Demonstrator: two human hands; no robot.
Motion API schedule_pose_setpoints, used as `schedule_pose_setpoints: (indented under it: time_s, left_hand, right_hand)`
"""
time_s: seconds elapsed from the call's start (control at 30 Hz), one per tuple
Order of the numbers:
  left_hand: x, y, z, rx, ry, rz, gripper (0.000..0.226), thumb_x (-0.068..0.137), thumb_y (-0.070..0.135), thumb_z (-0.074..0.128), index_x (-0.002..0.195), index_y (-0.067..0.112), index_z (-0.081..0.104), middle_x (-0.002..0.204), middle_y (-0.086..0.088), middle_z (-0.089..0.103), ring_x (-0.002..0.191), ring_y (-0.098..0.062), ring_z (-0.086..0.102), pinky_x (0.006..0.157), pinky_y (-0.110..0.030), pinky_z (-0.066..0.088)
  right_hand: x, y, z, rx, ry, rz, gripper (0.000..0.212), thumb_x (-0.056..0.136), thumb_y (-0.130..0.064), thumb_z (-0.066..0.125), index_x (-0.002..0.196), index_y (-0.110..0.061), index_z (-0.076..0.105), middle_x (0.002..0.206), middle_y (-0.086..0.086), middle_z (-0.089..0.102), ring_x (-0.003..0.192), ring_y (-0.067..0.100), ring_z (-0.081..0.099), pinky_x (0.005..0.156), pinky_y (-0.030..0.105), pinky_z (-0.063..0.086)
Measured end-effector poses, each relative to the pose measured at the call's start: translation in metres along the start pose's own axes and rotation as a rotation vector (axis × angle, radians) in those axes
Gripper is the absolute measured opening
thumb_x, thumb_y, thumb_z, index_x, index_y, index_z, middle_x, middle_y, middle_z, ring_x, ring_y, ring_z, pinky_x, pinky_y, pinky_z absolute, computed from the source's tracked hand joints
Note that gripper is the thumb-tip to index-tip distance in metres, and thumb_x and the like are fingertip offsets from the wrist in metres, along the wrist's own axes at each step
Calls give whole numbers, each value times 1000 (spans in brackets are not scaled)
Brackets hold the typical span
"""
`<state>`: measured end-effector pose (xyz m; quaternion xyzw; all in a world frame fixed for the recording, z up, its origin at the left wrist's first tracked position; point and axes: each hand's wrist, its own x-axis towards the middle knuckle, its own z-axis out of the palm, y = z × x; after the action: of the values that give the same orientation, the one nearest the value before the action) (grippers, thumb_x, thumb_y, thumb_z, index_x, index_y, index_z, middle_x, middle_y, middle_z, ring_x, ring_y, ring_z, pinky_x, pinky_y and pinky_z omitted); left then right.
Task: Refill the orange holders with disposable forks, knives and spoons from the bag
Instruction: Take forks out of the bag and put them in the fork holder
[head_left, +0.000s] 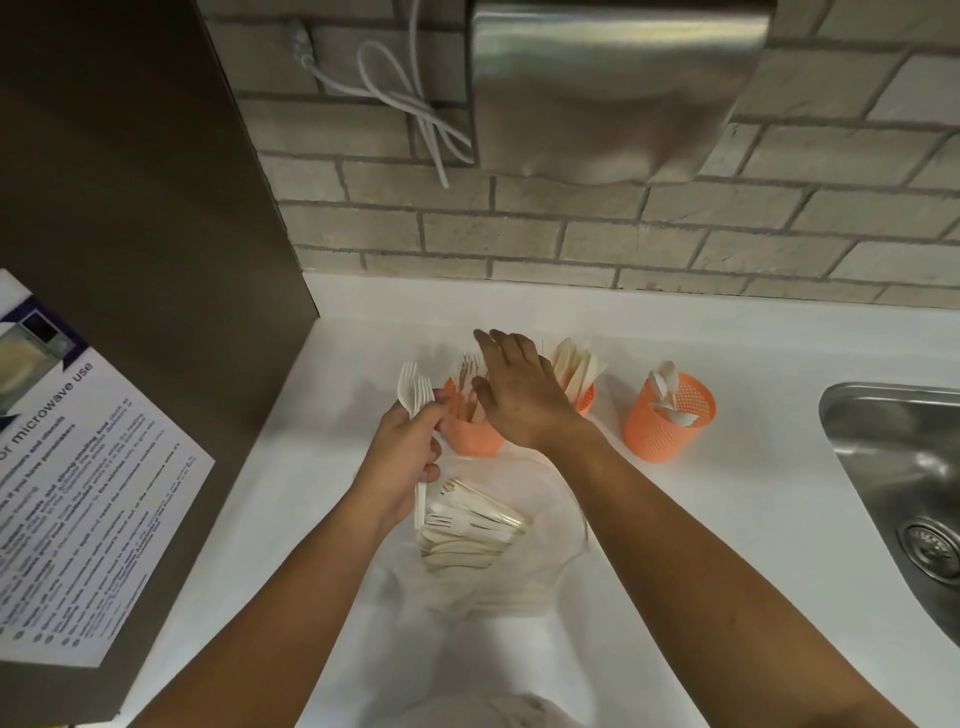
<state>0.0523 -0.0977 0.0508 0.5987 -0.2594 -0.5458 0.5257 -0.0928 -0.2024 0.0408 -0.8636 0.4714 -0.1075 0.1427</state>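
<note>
Three orange perforated holders stand in a row on the white counter. The left holder has a few forks in it. The middle holder is packed with knives. The right holder contains a few spoons. My left hand grips a bunch of white forks, tines up, just left of the left holder. My right hand hovers flat with fingers spread over the left and middle holders, holding nothing. A clear bag with mixed cutlery lies in front of the holders.
A steel sink is set into the counter at right. A dark microwave side with a paper notice stands at left. A steel dispenser and a white cable hang on the brick wall behind.
</note>
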Motion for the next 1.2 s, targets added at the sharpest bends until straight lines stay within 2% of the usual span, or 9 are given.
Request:
schedule_pose_setpoints:
  time_s: [0.23, 0.4, 0.53, 0.67, 0.77, 0.83, 0.9, 1.03, 1.2]
  left_hand:
    - [-2, 1, 0, -2, -30, -4, 9, 104, 22, 59, 111, 21, 65, 77, 4, 49, 56, -10, 29, 46, -23, 20]
    - [-4, 0, 2, 10, -35, -5, 14, 101, 14, 58, 113, 19, 62, 79, 3, 47, 56, -10, 28, 44, -21, 21]
    - [-6, 2, 5, 13, -35, -21, 17, 96, 7, 55, 108, 18, 62, 81, 0, 46, 57, -11, 29, 43, -21, 21]
    - [-9, 5, 5, -7, -60, -40, 11, 95, 2, 51, 97, 13, 54, 79, -4, 44, 53, -11, 33, 40, -20, 20]
    - [-12, 4, 5, -18, -122, -48, 8, 94, 3, 50, 96, 10, 52, 78, -3, 49, 50, -11, 36, 38, -20, 20]
    - [-13, 4, 7, -6, -163, -45, 11, 93, 3, 49, 98, 11, 55, 78, -2, 52, 50, -11, 37, 38, -20, 20]
    - [-15, 2, 11, 27, -203, -36, 18, 92, 3, 50, 105, 13, 59, 77, 0, 54, 51, -12, 38, 38, -20, 21]
    - [-17, 0, 18, 104, -259, 12, 35, 91, 15, 60, 125, 15, 58, 78, 0, 55, 51, -14, 42, 43, -24, 30]
    - [-19, -10, 21, 393, -269, 150, 25, 107, 35, 55, 129, 25, 53, 72, 4, 51, 51, -13, 43, 45, -27, 32]
  right_hand:
    - [-2, 4, 0, 117, -88, 60, 60, 102, -28, 54, 158, -22, 31, 163, 8, 30, 146, 37, 33, 116, 54, 35]
    - [-7, -1, -8, -5, 7, 14, 57, 101, -37, 53, 154, -47, 35, 167, 6, 22, 149, 38, 20, 115, 58, 32]
    - [-9, -8, -13, 18, 27, 10, 57, 100, -34, 52, 153, -48, 37, 166, 7, 22, 149, 37, 19, 114, 57, 30]
    - [-15, -23, -23, 298, 287, 28, 39, 97, -30, 55, 135, -22, 64, 131, 5, 54, 121, 30, 47, 105, 46, 43]
    - [-28, -33, -35, 543, 184, 9, 17, 98, -22, 62, 108, -18, 76, 96, -12, 62, 98, 10, 58, 92, 24, 44]
    - [-38, -34, -38, 588, 87, -23, 12, 96, -21, 69, 103, -15, 76, 88, -10, 68, 82, 1, 60, 79, 16, 44]
    - [-45, -29, -36, 646, 20, -9, 10, 94, -19, 72, 102, -13, 74, 82, -7, 68, 72, -1, 60, 72, 14, 46]
    - [-49, -22, -34, 933, 31, 216, 10, 91, -20, 74, 83, -22, 68, 79, 1, 67, 73, 13, 61, 72, 31, 49]
    - [-51, -23, -39, 740, 131, 386, 11, 91, -19, 68, 82, -16, 62, 72, -6, 59, 68, 9, 55, 65, 23, 41]
